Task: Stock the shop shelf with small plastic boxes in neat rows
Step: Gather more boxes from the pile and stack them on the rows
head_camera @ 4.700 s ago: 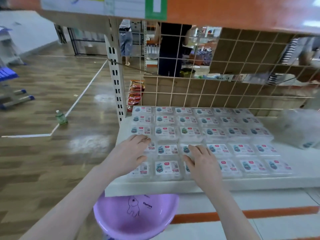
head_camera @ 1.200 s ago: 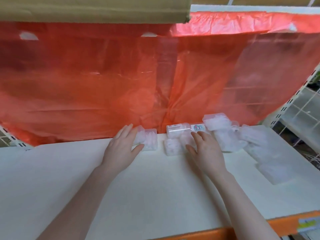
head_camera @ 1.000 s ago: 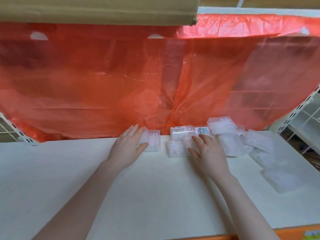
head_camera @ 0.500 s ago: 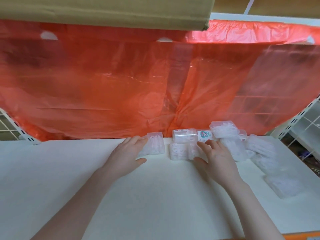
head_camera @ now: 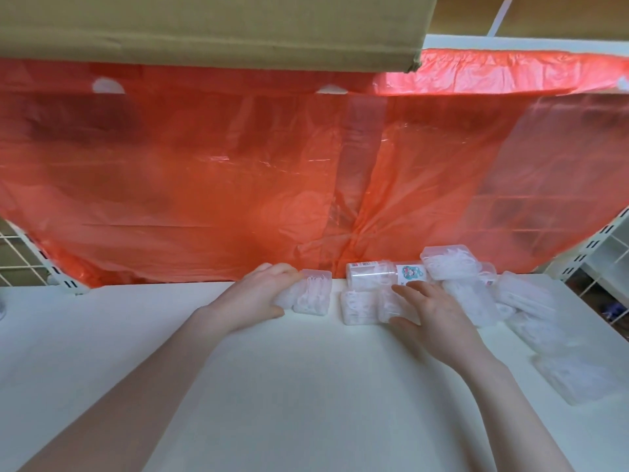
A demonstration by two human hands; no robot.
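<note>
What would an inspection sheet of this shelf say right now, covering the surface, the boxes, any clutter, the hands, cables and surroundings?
Surface: white shelf, bare across its left and front.
Job's things: one clear box at the back edge; a loose pile of boxes to its right, not in rows; one with a printed label lies on its side.
Clutter: nothing seen.
Hands: left hand grips the single box from its left; right hand rests with fingers spread on the pile's near boxes.
Cables: nothing seen.
Surroundings: red plastic sheet hangs behind; cardboard box overhead; wire grid at far left.
</note>
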